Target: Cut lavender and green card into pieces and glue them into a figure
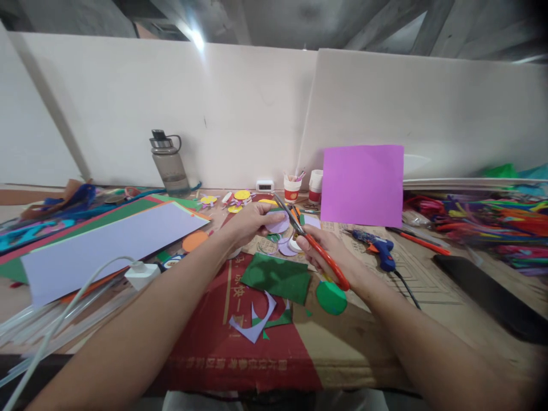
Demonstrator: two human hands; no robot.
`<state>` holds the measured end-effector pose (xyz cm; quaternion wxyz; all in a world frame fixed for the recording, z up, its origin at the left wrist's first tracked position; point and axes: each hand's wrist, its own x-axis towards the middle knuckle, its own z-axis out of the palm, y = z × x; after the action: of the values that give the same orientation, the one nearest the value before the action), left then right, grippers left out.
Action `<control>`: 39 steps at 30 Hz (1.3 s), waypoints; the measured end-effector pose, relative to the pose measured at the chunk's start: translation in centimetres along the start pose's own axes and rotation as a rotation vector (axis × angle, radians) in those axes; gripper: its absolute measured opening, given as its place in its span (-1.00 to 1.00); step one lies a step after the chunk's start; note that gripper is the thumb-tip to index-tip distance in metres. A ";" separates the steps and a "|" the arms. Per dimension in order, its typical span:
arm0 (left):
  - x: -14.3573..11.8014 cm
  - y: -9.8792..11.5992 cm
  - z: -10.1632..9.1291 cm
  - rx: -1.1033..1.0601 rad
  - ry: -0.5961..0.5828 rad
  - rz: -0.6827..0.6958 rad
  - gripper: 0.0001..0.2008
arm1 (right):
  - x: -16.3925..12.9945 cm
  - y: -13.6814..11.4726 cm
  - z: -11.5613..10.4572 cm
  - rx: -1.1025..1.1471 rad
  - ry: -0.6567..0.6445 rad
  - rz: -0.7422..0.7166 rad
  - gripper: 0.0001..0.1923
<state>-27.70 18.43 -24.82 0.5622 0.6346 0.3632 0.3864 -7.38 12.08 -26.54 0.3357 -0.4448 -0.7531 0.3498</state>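
My left hand pinches a round piece of light purple foam sheet above the middle of the table. My right hand grips a pair of scissors with red handles, their blades pointing up and left beside the purple circle. Whether the blades touch the foam I cannot tell. Below the hands lie a dark green sheet piece, a curved purple offcut and a green circle. More purple circles rest just under the scissors.
Cardboard covers the table's middle. A blue glue gun and black phone lie right. Purple sheets, a white plug and a water bottle are left. Paper cups and a purple board stand behind.
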 end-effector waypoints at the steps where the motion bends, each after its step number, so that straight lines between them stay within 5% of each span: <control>1: 0.0 -0.2 0.1 -0.018 0.007 -0.008 -0.58 | 0.1 0.2 0.0 -0.001 0.009 0.010 -0.66; 9: 1.2 -3.1 0.4 0.013 0.164 0.038 -0.66 | 1.4 2.2 -1.4 -0.264 0.169 0.079 -0.69; 15: 1.0 -3.2 0.8 0.062 0.267 -0.018 -0.67 | 2.2 4.1 -2.5 -0.655 0.172 0.311 -0.63; 20: 0.7 -3.0 1.1 0.141 0.345 -0.017 -0.72 | 2.3 5.2 -2.3 -0.792 0.169 0.360 -0.57; 25: 0.9 -3.1 1.2 0.028 0.355 -0.039 -0.75 | 2.4 4.9 -2.2 -0.869 0.093 0.421 -0.56; 31: 1.3 -3.1 0.8 -0.215 0.519 0.032 -0.68 | 1.8 3.7 -2.5 -0.940 0.098 0.390 -0.57; 35: 1.0 -2.9 1.7 -0.229 0.484 0.023 -0.60 | 1.9 3.0 -1.8 -0.578 0.234 0.131 -0.49; 39: 0.5 -3.2 3.2 -0.326 0.296 -0.065 -0.58 | 2.4 2.8 0.0 0.040 0.165 -0.018 -0.39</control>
<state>-24.67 17.82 -28.18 0.6101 0.4596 0.3949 0.5105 -7.04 15.23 -28.36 0.4086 -0.4585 -0.7197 0.3238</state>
